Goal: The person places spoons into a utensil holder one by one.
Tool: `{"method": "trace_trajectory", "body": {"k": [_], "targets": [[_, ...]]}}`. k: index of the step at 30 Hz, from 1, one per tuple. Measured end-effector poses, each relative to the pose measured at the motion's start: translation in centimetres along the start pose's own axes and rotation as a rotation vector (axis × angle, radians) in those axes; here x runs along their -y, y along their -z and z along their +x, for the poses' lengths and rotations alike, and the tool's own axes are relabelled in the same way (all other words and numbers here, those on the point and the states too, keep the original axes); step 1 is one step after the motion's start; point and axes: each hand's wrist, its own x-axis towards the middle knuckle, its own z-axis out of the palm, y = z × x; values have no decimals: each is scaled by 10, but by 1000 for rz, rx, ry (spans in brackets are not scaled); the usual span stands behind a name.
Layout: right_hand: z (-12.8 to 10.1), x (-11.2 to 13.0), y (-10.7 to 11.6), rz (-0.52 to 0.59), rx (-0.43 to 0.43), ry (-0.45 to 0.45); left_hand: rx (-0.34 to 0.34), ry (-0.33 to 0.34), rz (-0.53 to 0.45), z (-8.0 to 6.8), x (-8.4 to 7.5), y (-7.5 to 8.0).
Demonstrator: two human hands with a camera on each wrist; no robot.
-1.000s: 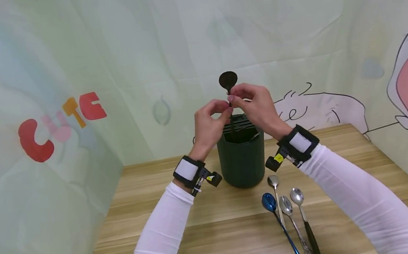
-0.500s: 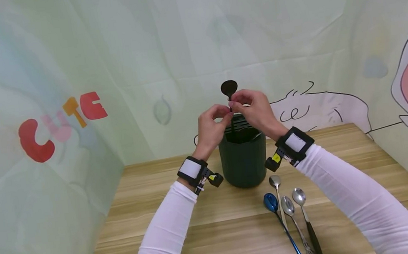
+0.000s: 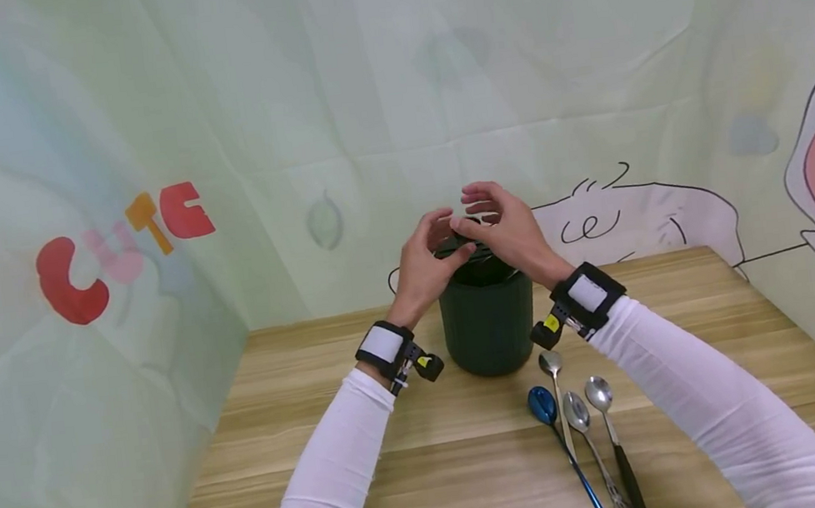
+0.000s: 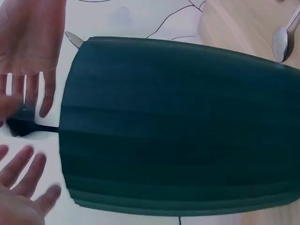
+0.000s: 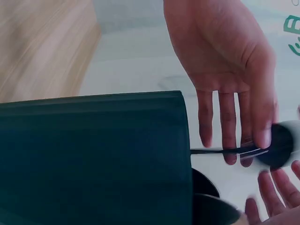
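Both hands, left hand (image 3: 428, 253) and right hand (image 3: 500, 222), are hovering open-fingered over black spoon (image 5: 276, 150) in green holder (image 3: 488, 324). A stray finger could be tipping it.

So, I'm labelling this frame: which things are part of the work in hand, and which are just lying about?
In hand:
left hand
right hand
black spoon
dark green holder

Lying about:
four spoons on the table

A dark green ribbed holder (image 3: 488, 324) stands upright on the worktop, far from the near edge and about midway across. A black spoon (image 5: 276, 150) stands in it bowl up, its thin black handle (image 5: 211, 151) rising out of the open top, the round bowl just above the rim.
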Motion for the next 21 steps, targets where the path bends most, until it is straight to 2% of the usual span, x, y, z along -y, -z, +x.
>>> {"method": "trace_trajectory", "body": {"k": [3, 6, 9, 16, 21], "targets": [[-1, 3, 1, 30, 17, 28, 33, 14, -3, -2, -4, 4], [-4, 6, 3, 16, 14, 37, 39, 15, 21, -4, -9, 7], [-10, 7, 7, -24, 6, 46, 51, -13, 67, -8, -16, 7], [-36, 12, 23, -173, 30, 98, 133, -175, 255, -25, -35, 4], [-60, 14, 35, -364, -4, 235, 140, -300, 425, -40, -50, 1]]}}
